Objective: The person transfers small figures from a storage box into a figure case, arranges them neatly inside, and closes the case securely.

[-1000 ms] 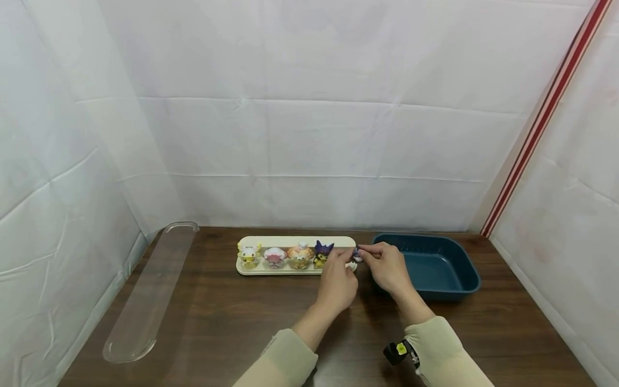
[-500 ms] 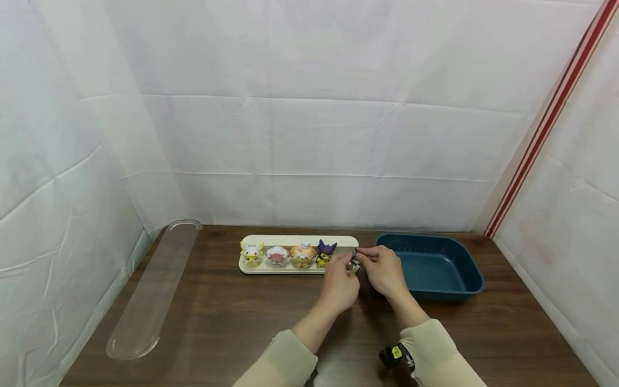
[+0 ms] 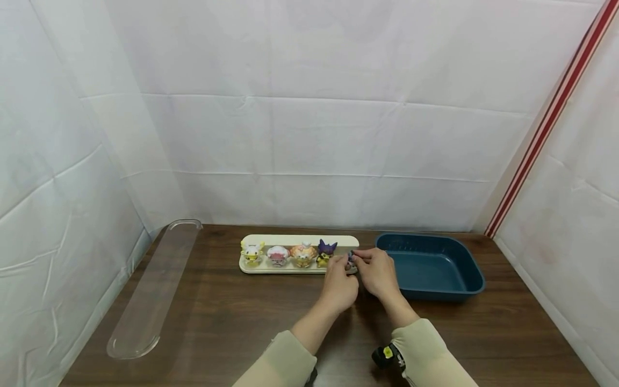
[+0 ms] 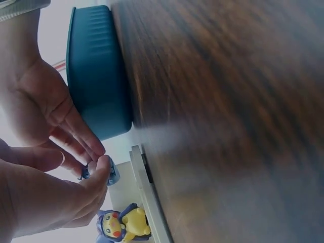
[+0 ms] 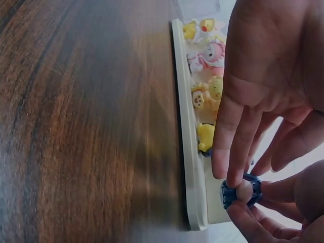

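Observation:
Over the right end of the cream tray (image 3: 290,271), my two hands meet on a small dark blue figurine (image 5: 229,194) with a pale rounded part. My left hand (image 3: 340,285) pinches it from the left, the fingers covering much of it. From the right, the thumb and fingers of my right hand (image 3: 381,273) hold it. Along the tray stand a white-and-yellow figurine (image 3: 251,255), a pink-and-white one (image 3: 278,256), an orange one (image 3: 303,255) and a yellow figurine with a purple hood (image 4: 132,223), the last closest to my left fingers.
To the right of the tray sits a deep blue plastic bin (image 3: 435,293). A long clear cover (image 3: 150,293) lies at the table's left side. White sheeting (image 3: 309,134) encloses the wooden table (image 3: 232,322) at the back and sides.
My right hand has shifted slightly left, bringing its dark piece to my left fingertips, where a white piece showed earlier. The standing figurines keep their places on the tray.

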{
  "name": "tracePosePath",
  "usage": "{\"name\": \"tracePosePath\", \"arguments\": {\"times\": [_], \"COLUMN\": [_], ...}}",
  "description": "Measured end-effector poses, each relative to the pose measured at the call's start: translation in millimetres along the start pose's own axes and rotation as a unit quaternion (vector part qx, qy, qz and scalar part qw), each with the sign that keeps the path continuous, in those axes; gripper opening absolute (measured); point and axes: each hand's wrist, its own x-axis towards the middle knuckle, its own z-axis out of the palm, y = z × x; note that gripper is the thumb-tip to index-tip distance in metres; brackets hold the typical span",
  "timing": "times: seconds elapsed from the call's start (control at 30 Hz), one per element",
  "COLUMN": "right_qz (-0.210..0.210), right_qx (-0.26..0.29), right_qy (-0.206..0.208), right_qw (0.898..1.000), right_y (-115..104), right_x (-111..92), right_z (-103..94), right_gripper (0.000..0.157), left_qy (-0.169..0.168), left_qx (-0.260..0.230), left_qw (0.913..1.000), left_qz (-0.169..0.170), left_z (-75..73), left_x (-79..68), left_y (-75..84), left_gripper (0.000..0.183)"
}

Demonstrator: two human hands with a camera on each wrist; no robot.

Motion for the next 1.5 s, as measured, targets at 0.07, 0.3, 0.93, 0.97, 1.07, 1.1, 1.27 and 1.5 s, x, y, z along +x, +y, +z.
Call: {"name": "tracePosePath", "arguments": {"times": [0.07, 0.3, 0.93, 0.97, 1.07, 1.1, 1.27, 1.5], "right_qz": [0.001, 0.014, 0.016, 0.016, 0.018, 0.018, 0.023, 0.025], "right_qx": [-0.001, 0.002, 0.022, 0.021, 0.025, 0.028, 0.035, 0.035], "right_qy": [0.0, -0.012, -0.045, -0.044, -0.047, -0.048, -0.055, -0.059], "right_qw": [1.0, 1.0, 0.999, 0.999, 0.998, 0.998, 0.998, 0.997], "right_y": [0.1, 2.6, 3.5, 3.6, 3.4, 3.1, 1.2, 1.7], "right_x": [1.1, 5.6, 7.5, 7.7, 8.1, 8.0, 7.2, 6.1], "right_z": [2.7, 11.0, 19.9, 20.2, 20.4, 20.2, 18.7, 18.9], "right_gripper": [0.023, 0.027, 0.045, 0.046, 0.046, 0.046, 0.048, 0.054], "left_qy": [-0.003, -0.017, -0.034, -0.034, -0.036, -0.036, -0.04, -0.041], "left_qx": [-0.006, -0.018, -0.023, -0.021, -0.02, -0.019, -0.019, -0.017], "left_qw": [1.0, 0.9996, 0.9988, 0.9989, 0.9988, 0.9988, 0.9986, 0.9986], "left_qz": [-0.006, -0.013, -0.026, -0.026, -0.027, -0.026, -0.029, -0.03], "left_z": [-0.6, -2.4, -3.2, -3.4, -3.7, -3.7, -3.7, -3.8], "left_x": [0.2, 0.6, 4.7, 4.7, 5.0, 5.2, 5.4, 4.6], "left_y": [-0.6, -1.4, -5.3, -5.3, -5.5, -5.6, -6.3, -6.6], "left_gripper": [0.062, 0.067, 0.07, 0.069, 0.069, 0.068, 0.069, 0.069]}}
